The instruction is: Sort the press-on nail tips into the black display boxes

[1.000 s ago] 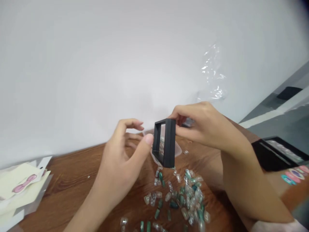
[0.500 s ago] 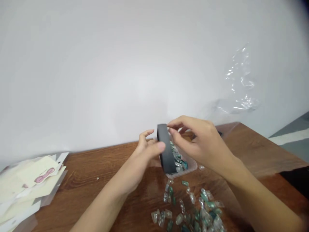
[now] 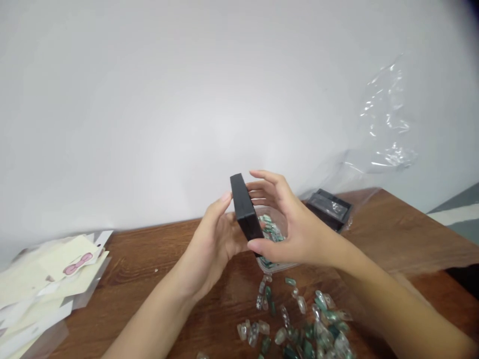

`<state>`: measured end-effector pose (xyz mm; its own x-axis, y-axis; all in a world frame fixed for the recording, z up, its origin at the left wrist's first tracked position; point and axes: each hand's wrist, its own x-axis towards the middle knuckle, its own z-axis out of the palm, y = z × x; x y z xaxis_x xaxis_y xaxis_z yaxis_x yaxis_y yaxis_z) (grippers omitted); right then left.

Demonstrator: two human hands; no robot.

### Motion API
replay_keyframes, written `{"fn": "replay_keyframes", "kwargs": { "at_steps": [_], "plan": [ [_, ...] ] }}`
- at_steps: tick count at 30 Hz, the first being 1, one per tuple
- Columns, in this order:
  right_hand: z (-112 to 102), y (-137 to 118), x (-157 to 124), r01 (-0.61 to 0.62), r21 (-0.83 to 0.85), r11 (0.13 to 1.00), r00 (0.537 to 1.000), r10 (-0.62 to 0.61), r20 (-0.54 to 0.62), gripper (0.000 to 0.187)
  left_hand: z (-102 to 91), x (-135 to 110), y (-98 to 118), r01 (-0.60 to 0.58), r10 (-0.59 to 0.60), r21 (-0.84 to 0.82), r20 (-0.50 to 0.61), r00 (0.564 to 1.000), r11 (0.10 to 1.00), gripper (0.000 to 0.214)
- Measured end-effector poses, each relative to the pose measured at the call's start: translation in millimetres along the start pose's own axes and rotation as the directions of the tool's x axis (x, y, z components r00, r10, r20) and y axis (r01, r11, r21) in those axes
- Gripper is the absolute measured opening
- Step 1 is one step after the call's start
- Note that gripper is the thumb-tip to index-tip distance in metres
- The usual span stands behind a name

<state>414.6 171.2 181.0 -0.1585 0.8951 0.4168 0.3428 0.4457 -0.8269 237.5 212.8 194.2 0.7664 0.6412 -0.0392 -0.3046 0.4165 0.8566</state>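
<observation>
In the head view, the left hand [image 3: 215, 239] pinches the black frame [image 3: 244, 207], tilted above the desk [image 3: 138, 269]; the right hand [image 3: 299, 224] curves half-open around it, thumb at its lower corner, finger contact unclear. Behind, both partly block a tub [image 3: 279, 269]. Loose pieces [image 3: 325, 324] run off the lower edge. The frame's faces are hidden.

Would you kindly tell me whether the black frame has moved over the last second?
Yes: the black frame has moved left, nearer to the stack of cards lying on the table.
</observation>
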Motion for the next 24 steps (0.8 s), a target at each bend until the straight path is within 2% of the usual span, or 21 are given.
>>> {"fn": "replay_keyframes", "kwargs": {
  "at_steps": [3, 6, 8, 9, 11, 13, 15, 18, 20, 21, 24],
  "plan": [
    [3, 3, 1, 0.020, -0.012, 1.000, 0.999, -0.020, -0.046, 0.107, -4.1, -1, 0, 0.004, -0.005, 0.069, 0.015, 1.000, 0.998, 0.066],
    [6, 3, -1, 0.065, -0.041, 0.997, 0.997, -0.067, -0.046, 0.110, -10.2, -2, 1, 0.009, 0.002, 0.185, -0.059, 0.998, 0.983, 0.081],
    [5, 2, -2, 0.094, -0.038, 0.995, 0.995, -0.095, -0.028, 0.111, -14.2, -2, -1, -0.055, 0.092, 0.312, -0.108, 0.990, 0.949, 0.087],
    [3, 1, -3, 0.095, -0.024, 0.995, 0.995, -0.096, -0.021, 0.112, -16.4, -2, -2, -0.119, 0.174, 0.384, -0.111, 0.978, 0.916, 0.088],
    [-2, 2, -3, 0.059, 0.041, 0.997, 0.998, -0.059, -0.003, 0.115, -21.5, 0, -6, -0.284, 0.384, 0.539, -0.079, 0.920, 0.793, 0.090],
    [-7, 3, -2, -0.015, 0.154, 0.988, 1.000, 0.015, 0.006, 0.111, -27.4, 3, -11, -0.416, 0.571, 0.683, -0.002, 0.821, 0.601, 0.099],
    [-10, 3, 0, -0.119, 0.283, 0.952, 0.993, 0.115, 0.032, 0.099, -32.7, 5, -17, -0.474, 0.655, 0.766, 0.094, 0.750, 0.434, 0.108],
    [-11, -2, 2, -0.274, 0.401, 0.874, 0.961, 0.241, 0.131, 0.085, -37.1, 6, -21, -0.542, 0.669, 0.791, 0.242, 0.702, 0.283, 0.111],
    [-9, -5, 3, -0.319, 0.440, 0.839, 0.947, 0.260, 0.190, 0.084, -38.1, 6, -20, -0.569, 0.636, 0.786, 0.314, 0.704, 0.241, 0.110],
    [-9, -6, 3, -0.325, 0.458, 0.827, 0.944, 0.258, 0.204, 0.086, -38.7, 6, -19, -0.571, 0.607, 0.785, 0.337, 0.720, 0.241, 0.110],
    [-6, -4, 4, -0.300, 0.512, 0.805, 0.954, 0.243, 0.175, 0.093, -42.4, 4, -16, -0.530, 0.507, 0.786, 0.332, 0.796, 0.317, 0.120]
  ]
}}
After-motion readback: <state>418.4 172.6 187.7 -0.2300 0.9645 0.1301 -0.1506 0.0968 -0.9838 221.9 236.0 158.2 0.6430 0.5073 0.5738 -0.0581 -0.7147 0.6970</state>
